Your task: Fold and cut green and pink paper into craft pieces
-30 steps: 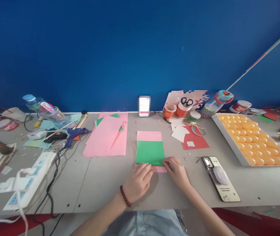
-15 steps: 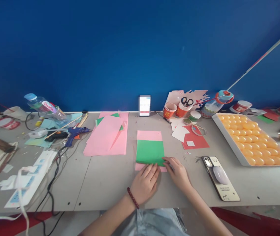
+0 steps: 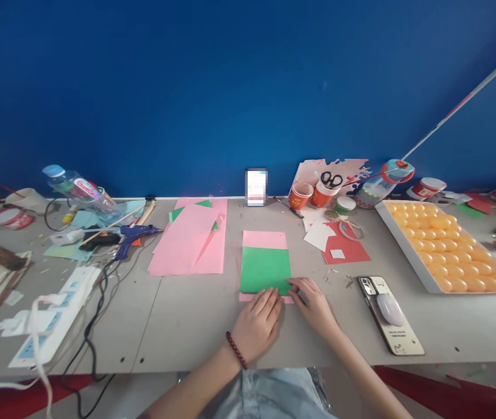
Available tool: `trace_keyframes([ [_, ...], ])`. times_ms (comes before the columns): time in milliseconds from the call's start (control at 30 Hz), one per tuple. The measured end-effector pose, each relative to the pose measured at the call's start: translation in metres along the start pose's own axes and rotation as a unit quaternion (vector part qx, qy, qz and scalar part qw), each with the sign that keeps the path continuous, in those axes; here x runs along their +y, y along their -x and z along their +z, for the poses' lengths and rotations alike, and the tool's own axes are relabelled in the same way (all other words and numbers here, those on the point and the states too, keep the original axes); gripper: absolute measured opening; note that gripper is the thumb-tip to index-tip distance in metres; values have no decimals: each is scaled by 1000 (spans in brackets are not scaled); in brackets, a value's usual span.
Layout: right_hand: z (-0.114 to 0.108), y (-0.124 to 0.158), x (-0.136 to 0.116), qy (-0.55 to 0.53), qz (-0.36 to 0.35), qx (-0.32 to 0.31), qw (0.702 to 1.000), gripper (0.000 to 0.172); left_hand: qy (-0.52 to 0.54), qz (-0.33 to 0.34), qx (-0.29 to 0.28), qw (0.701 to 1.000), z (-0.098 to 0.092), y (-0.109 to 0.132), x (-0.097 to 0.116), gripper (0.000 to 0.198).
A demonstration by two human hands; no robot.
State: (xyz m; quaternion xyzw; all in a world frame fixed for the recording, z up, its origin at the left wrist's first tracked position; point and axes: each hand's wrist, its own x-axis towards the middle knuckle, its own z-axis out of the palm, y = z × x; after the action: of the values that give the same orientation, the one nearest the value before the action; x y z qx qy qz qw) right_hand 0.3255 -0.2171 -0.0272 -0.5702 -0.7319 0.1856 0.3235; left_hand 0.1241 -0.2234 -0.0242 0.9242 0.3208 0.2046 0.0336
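A green sheet of paper (image 3: 265, 269) lies on top of a pink sheet (image 3: 264, 239) in the middle of the grey table (image 3: 186, 326). My left hand (image 3: 256, 326), with a red bead bracelet on the wrist, rests flat with fingers stretched out on the near edge of the two sheets. My right hand (image 3: 313, 305) lies beside it, fingertips pressing the near right corner of the green sheet. Neither hand lifts the paper.
Larger pink sheets (image 3: 191, 241) lie to the left, with a blue glue gun (image 3: 132, 237), a power strip (image 3: 56, 317) and cables. A phone (image 3: 389, 314), red paper (image 3: 346, 247), cups with scissors (image 3: 328, 189) and a tray of orange balls (image 3: 448, 247) are on the right.
My left hand slid a little right and forward along the near edge of the sheets, its fingers flattening out. My right hand stayed at the corner.
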Motion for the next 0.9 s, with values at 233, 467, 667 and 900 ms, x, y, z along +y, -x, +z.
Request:
trace_keyframes([
  [233, 1, 2, -1, -13, 15, 9, 1000, 20, -3, -9, -38, 999, -3, -1, 0, 44],
  [467, 0, 2, -2, -32, 18, 6, 999, 22, -2, -14, -47, 999, -1, 0, 0, 45],
  [667, 0, 4, -1, -33, 28, 9, 999, 23, 5, -24, -41, 999, 2, 2, 1, 45],
  [900, 0, 2, -2, -30, 30, 9, 999, 24, 8, -24, -61, 998, -2, 1, 1, 45],
])
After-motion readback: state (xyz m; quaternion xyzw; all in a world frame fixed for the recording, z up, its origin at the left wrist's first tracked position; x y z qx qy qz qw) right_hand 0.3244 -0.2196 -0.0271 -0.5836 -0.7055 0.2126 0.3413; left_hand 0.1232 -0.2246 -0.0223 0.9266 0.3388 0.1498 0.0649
